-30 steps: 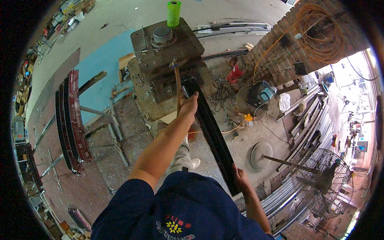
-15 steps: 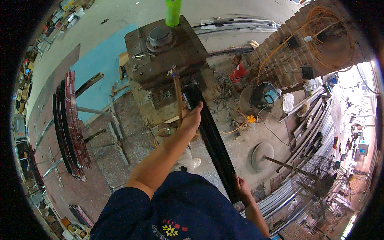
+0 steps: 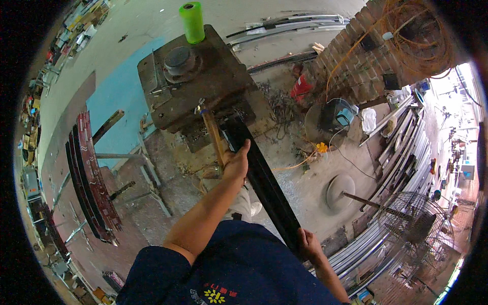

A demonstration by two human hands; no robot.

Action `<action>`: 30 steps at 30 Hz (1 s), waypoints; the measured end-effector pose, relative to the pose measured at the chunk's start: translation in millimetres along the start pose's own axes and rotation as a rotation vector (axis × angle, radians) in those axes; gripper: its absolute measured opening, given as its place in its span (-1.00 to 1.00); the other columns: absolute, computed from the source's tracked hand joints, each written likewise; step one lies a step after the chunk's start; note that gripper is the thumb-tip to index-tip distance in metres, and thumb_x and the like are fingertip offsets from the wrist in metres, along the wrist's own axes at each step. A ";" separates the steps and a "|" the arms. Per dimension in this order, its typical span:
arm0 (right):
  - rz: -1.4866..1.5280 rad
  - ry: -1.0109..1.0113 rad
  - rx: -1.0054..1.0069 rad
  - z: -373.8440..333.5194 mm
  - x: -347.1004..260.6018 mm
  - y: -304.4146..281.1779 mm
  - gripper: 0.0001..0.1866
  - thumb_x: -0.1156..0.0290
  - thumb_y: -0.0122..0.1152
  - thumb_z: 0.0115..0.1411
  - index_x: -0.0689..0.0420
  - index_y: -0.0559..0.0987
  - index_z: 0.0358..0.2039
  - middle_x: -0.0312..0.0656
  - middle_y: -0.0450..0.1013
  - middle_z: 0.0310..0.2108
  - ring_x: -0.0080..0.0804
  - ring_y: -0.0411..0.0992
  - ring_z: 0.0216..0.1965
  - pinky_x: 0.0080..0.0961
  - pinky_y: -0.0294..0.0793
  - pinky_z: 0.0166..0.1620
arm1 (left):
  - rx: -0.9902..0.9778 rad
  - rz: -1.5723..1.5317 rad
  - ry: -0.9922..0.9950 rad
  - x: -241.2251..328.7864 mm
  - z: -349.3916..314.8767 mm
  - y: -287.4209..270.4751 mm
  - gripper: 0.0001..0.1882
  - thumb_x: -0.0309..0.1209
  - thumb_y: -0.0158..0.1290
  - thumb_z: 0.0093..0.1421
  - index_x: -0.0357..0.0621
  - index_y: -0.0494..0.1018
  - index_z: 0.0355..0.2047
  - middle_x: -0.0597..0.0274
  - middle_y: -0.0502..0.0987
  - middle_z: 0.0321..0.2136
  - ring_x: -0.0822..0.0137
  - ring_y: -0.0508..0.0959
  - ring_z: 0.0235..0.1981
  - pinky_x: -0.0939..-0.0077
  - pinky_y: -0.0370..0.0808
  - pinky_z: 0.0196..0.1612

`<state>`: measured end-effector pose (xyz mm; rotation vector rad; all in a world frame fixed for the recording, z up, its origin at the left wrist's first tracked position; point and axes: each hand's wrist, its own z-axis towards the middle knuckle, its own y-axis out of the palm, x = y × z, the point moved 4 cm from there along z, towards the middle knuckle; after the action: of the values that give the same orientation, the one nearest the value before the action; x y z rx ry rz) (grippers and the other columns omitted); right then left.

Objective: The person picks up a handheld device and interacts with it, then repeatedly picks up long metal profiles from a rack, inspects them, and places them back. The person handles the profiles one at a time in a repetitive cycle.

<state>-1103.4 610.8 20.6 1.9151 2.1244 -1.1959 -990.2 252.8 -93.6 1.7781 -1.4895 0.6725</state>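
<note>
A long black metal profile [image 3: 267, 188] slants in front of me, its far end at the near edge of a dark, grimy machine [image 3: 218, 66]. My left hand [image 3: 237, 161] is closed round its left edge near that far end, thumb on top. Close beside the same hand a wooden handle [image 3: 211, 129] runs up to the machine's front; I cannot tell whether the hidden fingers touch it. At the near end my right hand [image 3: 309, 244] grips the profile's right edge. A round metal knob [image 3: 179, 58] and a bright green bottle-like cylinder [image 3: 192, 23] stand on the machine.
To the left, dark red and black profiles [image 3: 91, 178] lie across metal stands. On the right are a floor fan [image 3: 417, 223], its round base [image 3: 340, 192], a bucket [image 3: 325, 124] and stacks of long metal bars [image 3: 356, 264]. An orange cable [image 3: 290, 165] crosses the floor.
My view has shifted, so the machine and green cylinder appear farther left and the cylinder shows whole. Both hands keep their hold on the profile, which has moved slightly left at its far end.
</note>
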 end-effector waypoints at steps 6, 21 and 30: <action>-0.013 0.051 -0.026 0.5 4.8 1.1 -0.42 -0.07 -0.23 0.37 0.25 0.49 -0.34 0.06 0.42 -0.53 -0.10 0.43 -0.42 -0.22 0.39 -0.29 | 0.038 0.631 -0.104 47.3 -34.2 13.7 0.00 0.29 0.08 0.06 -0.31 0.16 0.23 -0.10 0.21 0.25 0.01 0.21 0.26 0.23 0.11 0.29; -0.021 -0.046 0.032 19.5 17.7 13.3 -0.42 -0.06 -0.20 0.36 0.27 0.50 -0.32 0.20 0.40 -0.50 0.06 0.45 -0.40 -0.16 0.39 -0.27 | -0.016 0.729 -0.037 43.1 -22.0 9.0 -0.04 0.34 0.02 0.05 -0.24 0.22 0.18 -0.13 0.27 0.20 -0.05 0.26 0.22 0.19 0.20 0.23; 0.012 -0.132 0.072 79.1 52.7 54.0 -0.45 -0.05 -0.19 0.35 0.26 0.47 -0.30 0.20 0.42 -0.45 0.14 0.43 -0.36 -0.11 0.38 -0.26 | -0.013 0.475 0.008 56.4 -50.4 22.0 -0.16 0.11 0.14 0.12 -0.13 0.19 0.25 0.04 0.34 0.19 0.06 0.32 0.20 0.18 0.24 0.20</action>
<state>-1104.7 607.5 -88.7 1.8166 2.0281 -1.3735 -997.9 256.5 -15.3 1.4140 -1.9265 0.8949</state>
